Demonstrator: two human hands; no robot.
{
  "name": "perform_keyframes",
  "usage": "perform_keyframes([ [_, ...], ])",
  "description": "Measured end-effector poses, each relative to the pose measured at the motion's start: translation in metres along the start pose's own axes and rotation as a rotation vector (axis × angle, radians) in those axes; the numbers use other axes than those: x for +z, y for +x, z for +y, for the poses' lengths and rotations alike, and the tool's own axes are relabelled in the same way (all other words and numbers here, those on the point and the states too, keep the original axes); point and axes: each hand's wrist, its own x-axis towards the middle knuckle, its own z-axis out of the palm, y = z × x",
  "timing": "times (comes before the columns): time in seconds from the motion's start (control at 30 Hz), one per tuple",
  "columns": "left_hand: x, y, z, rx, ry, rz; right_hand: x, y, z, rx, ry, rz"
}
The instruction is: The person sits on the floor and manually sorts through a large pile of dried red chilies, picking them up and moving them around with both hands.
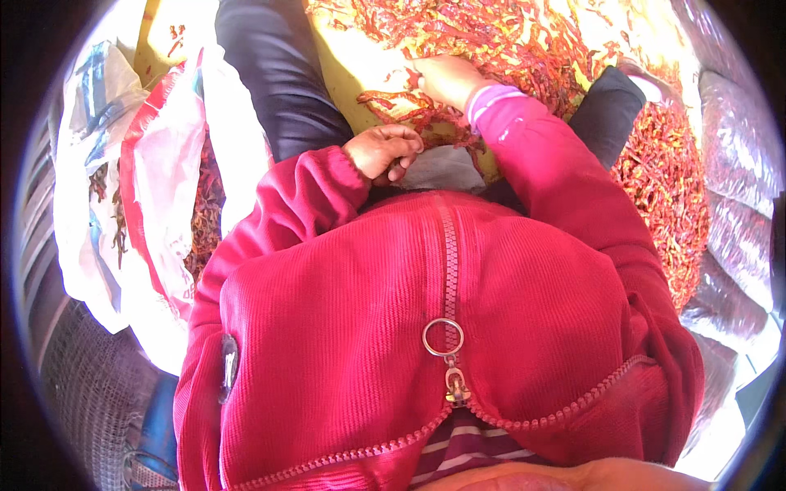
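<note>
Dried red chili peppers [524, 61] lie in a loose spread over a yellow surface [344, 82] ahead of me. My right hand [449, 79] reaches over the near left side of the spread. Its fingertips are pinched together at a red chili pepper [412, 75]. Nearer my body, my left hand [385, 153] is held with its fingers curled in. Whatever might be inside those fingers is hidden. A few dark red peppers [438, 123] lie between the two hands, beside a pale grey patch of cloth or plastic [442, 169].
On the left stands an open white and red woven sack [168, 155] with dark dried peppers [206, 209] inside. A heap of chili peppers [661, 192] is at my right, beside shiny clear plastic bags [737, 155]. My dark-trousered legs [278, 78] flank the work area. Strong sunlight washes out parts.
</note>
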Motion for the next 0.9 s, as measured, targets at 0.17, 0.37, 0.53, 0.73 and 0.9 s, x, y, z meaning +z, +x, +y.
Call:
perform_keyframes([
  [0.17,-0.004,0.011,-0.009,0.005,-0.016,0.015,-0.011,-0.026,0.018,-0.127,0.268,0.276],
  [0.37,0.003,0.009,-0.010,0.019,0.173,0.032,-0.014,-0.069,0.062,0.139,0.456,0.418],
  [0.53,0.018,-0.002,-0.015,0.048,0.312,-0.071,-0.028,-0.102,0.091,0.341,0.190,0.576],
  [0.73,0.040,-0.011,-0.006,0.060,0.305,0.008,-0.032,-0.132,0.037,-0.050,0.552,0.438],
  [0.9,0.032,0.000,-0.013,0.155,0.116,-0.100,0.002,-0.133,-0.031,-0.333,0.855,-0.065],
])
